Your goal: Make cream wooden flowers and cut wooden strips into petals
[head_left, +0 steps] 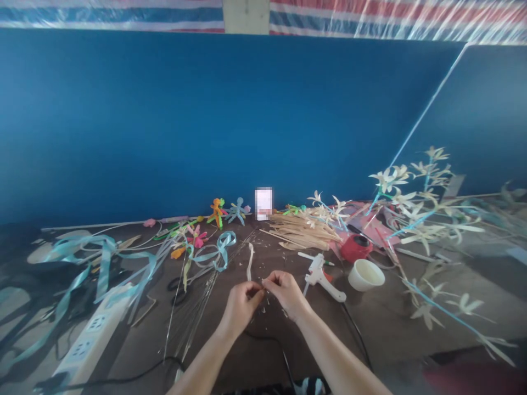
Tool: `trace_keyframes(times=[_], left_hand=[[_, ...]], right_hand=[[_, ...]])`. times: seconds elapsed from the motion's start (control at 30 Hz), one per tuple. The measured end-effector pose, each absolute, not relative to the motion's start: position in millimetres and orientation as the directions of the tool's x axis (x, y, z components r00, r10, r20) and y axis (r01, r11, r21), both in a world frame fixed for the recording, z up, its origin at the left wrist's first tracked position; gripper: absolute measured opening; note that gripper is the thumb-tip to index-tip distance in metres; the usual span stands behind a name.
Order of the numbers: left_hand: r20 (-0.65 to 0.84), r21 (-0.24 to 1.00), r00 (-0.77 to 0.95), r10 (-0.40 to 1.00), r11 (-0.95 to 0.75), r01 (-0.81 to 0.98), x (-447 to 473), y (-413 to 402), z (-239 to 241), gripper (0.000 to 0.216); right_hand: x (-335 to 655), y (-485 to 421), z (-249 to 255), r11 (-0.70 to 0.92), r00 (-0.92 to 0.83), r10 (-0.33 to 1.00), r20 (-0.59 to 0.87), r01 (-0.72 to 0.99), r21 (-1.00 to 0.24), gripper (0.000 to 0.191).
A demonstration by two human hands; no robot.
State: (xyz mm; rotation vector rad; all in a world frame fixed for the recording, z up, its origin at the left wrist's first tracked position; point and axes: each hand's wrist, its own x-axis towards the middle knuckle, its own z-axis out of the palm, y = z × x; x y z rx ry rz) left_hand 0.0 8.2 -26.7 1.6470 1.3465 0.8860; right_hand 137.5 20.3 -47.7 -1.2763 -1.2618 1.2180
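Note:
My left hand (242, 306) and my right hand (287, 294) meet over the middle of the dark table, thumbs and fingertips pinched closed almost against each other. Whatever small piece is between the fingertips is too tiny to make out. A pale, narrow strip (250, 261) stands out just beyond my left hand; whether it touches the fingers I cannot tell. Small light scraps lie scattered around both hands. To the right of my right hand rests a white glue gun (322, 277), its black cord trailing toward me.
Dried pale leaves (307, 230) are piled behind the glue gun. A white cup (366, 275) and a red roll (356, 248) stand to the right, near branches of cream flowers (428, 214). At left are a power strip (93, 334), blue ribbon (107, 258), thin wires (201, 302) and dark-handled scissors (177, 291).

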Motion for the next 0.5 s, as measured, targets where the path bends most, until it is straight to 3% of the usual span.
trace_keyframes(times=[0.17,0.4,0.5], left_hand=[[0.256,0.697,0.228,0.939,-0.343,0.630,2.5,6.6,-22.9,0.018],[0.044,0.878,0.215,0.976,-0.141,0.458,-2.5,15.2,-39.0,0.024],[0.087,0.873,0.190,0.978,-0.167,0.459,-12.0,24.1,-41.8,0.027]], right_hand=[[139.0,21.2,-50.3,-0.031,0.054,0.998,-0.024,0.133,-0.991,0.025],[144.8,23.1,-47.9,0.067,-0.127,0.991,0.045,0.175,-0.982,0.018],[152.3,33.3,-50.0,0.096,-0.093,0.994,0.064,0.392,-0.915,0.020]])
